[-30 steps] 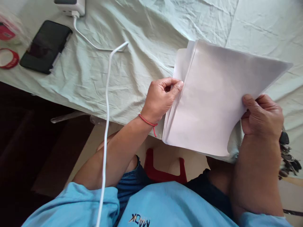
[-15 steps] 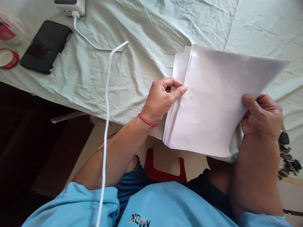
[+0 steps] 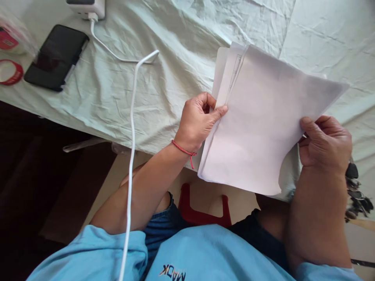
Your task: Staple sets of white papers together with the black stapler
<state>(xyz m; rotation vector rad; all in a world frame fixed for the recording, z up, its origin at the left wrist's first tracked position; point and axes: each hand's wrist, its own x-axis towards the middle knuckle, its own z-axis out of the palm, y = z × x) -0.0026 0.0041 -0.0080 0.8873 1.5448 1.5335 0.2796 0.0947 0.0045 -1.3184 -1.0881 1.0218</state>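
A stack of white paper sheets (image 3: pixel 258 121) is held up over the table's front edge, tilted, with its top sheet blank. My left hand (image 3: pixel 197 121) pinches the stack's left edge, thumb on top and fingers underneath. There the sheets fan slightly apart, and a narrow strip of printed marks shows near the upper left. My right hand (image 3: pixel 326 142) grips the right edge, its thumb over the paper and its other fingers behind. The right side of the paper bends upward. A red braided bracelet (image 3: pixel 184 148) is on my left wrist.
A pale green cloth (image 3: pixel 181 35) covers the table. At the left lie a black phone (image 3: pixel 57 56), a red tape roll (image 3: pixel 11 72) and a white charger (image 3: pixel 88 8), whose white cable (image 3: pixel 133 117) runs across my left arm. Keys (image 3: pixel 357 195) lie at the right; a red stool (image 3: pixel 202 214) is below.
The left edges of the sheets have spread further apart, showing the printed strip. The stack's top has turned slightly, its far right corner shifting left. My left hand has moved a little left.
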